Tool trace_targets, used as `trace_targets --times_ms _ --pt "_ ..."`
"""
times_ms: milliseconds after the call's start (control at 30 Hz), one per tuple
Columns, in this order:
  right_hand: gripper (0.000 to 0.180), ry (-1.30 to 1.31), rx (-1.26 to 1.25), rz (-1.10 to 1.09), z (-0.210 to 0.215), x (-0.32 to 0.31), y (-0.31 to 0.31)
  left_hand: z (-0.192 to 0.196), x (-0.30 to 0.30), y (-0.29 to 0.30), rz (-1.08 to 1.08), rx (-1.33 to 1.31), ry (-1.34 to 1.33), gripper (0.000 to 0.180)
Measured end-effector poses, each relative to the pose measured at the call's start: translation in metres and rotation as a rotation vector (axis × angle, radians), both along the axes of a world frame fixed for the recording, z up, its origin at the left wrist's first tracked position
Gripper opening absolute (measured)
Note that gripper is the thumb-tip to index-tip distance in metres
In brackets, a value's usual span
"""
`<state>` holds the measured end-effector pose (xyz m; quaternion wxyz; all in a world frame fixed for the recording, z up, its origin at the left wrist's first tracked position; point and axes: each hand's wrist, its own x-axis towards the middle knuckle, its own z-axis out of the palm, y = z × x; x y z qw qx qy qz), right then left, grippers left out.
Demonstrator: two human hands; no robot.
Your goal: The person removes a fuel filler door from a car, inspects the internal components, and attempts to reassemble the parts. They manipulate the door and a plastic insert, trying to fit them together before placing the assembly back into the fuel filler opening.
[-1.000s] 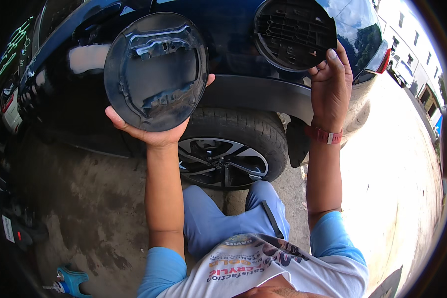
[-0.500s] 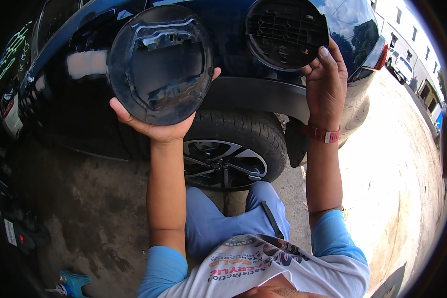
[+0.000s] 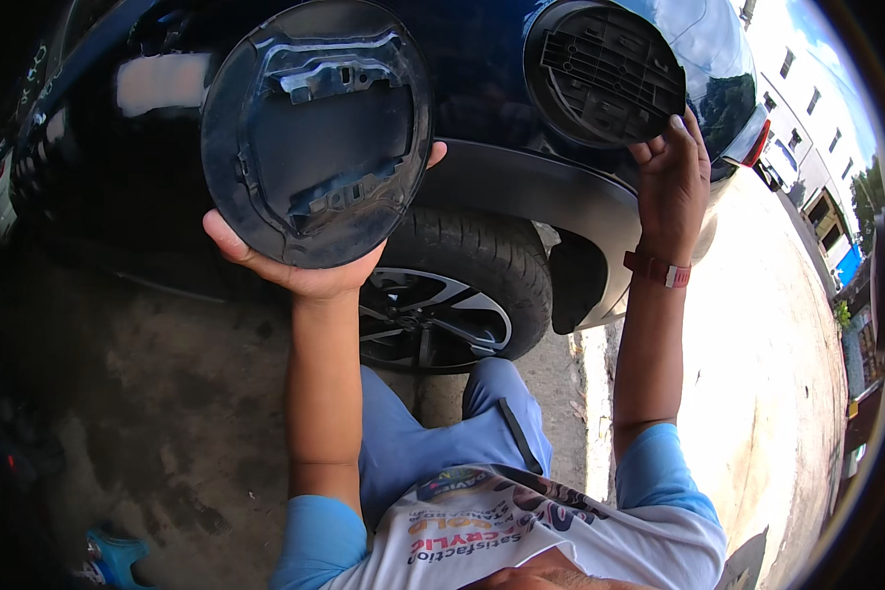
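My left hand (image 3: 310,275) is raised in front of the car, its palm under a large round black cover (image 3: 329,138). Thumb and fingers grip the lower edges of the cover. Its facing side carries two bent, shiny bracket-like strips around a flat middle. To the right, my right hand (image 3: 674,182) pinches the lower right edge of a smaller round black plastic cover (image 3: 610,74). A ribbed grid fills the smaller cover's facing side. It stands close against the dark blue car body (image 3: 477,59); whether it is attached there I cannot tell. The two covers are apart.
Below the covers is the car's wheel (image 3: 462,295), close to my knees. A pale patch (image 3: 162,84) marks the body at left. A blue object (image 3: 118,556) lies on the stained concrete floor (image 3: 187,393) at lower left. Sunlit ground and a white building (image 3: 811,84) are at right.
Both covers stay in my hands. The left one appears slightly larger and nearer. The right one has shifted right with my right hand and tilted a little. The whole view has turned slightly.
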<state>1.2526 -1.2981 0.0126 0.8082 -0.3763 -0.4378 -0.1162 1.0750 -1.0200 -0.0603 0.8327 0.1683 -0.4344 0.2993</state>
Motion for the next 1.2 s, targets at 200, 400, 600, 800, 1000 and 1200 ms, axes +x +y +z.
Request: trace_targets --times_ms 200,400,600,800,1000,1200 --pt "0.034 0.021 -0.069 -0.166 0.003 0.003 0.002 -0.002 -0.017 0.009 0.118 -0.011 0.132 0.116" --pt "0.039 -0.017 -0.118 -0.371 0.007 -0.008 0.011 -0.009 -0.026 0.02 0.115 -0.025 0.113 0.122" --pt "0.042 -0.146 -0.067 -0.358 0.01 -0.039 0.015 -0.005 -0.019 0.021 0.114 0.017 0.083 0.118" --pt "0.046 -0.245 -0.1 -0.439 0.015 -0.066 0.027 0.018 -0.008 0.004 0.107 0.024 0.099 0.111" --pt "0.047 -0.281 -0.157 -0.435 0.019 -0.078 0.026 0.037 0.016 -0.017 0.068 0.139 0.04 0.099" --pt "0.045 -0.275 -0.167 -0.351 0.026 -0.084 0.022 0.054 0.039 -0.034 0.097 0.236 0.016 0.093"
